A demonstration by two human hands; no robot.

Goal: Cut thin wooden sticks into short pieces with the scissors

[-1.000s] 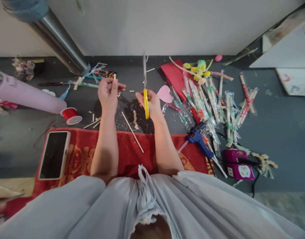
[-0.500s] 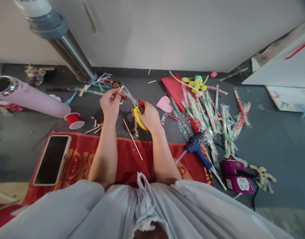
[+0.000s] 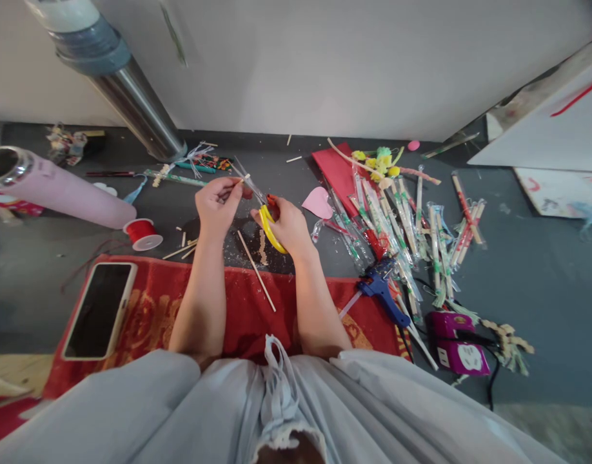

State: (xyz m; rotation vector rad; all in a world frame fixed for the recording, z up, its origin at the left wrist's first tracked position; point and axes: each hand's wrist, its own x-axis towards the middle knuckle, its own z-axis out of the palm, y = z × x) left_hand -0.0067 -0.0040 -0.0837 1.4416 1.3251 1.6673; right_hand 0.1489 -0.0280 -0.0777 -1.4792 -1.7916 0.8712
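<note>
My right hand (image 3: 289,224) is closed round the yellow handles of a pair of scissors (image 3: 271,232), whose blades point up and left. My left hand (image 3: 218,205) pinches a short thin wooden stick (image 3: 246,177), and its pale end shows beside the scissor blades. Whether the blades touch the stick is hard to make out. Below the hands a longer thin wooden stick (image 3: 257,270) lies partly on the red cloth (image 3: 247,328). Small stick pieces (image 3: 182,248) are left of my left wrist.
At left are a pink bottle (image 3: 78,190), a red ribbon spool (image 3: 144,234) and a phone (image 3: 101,310). To the right lie a blue glue gun (image 3: 383,293), several wrapped chopsticks (image 3: 397,219), a pink paper heart (image 3: 318,203) and a purple box (image 3: 458,341). A metal post (image 3: 141,106) stands behind.
My left fingers have moved slightly right and the stick end now sits across the scissor blades. The right hand holds the scissors in almost the same place.
</note>
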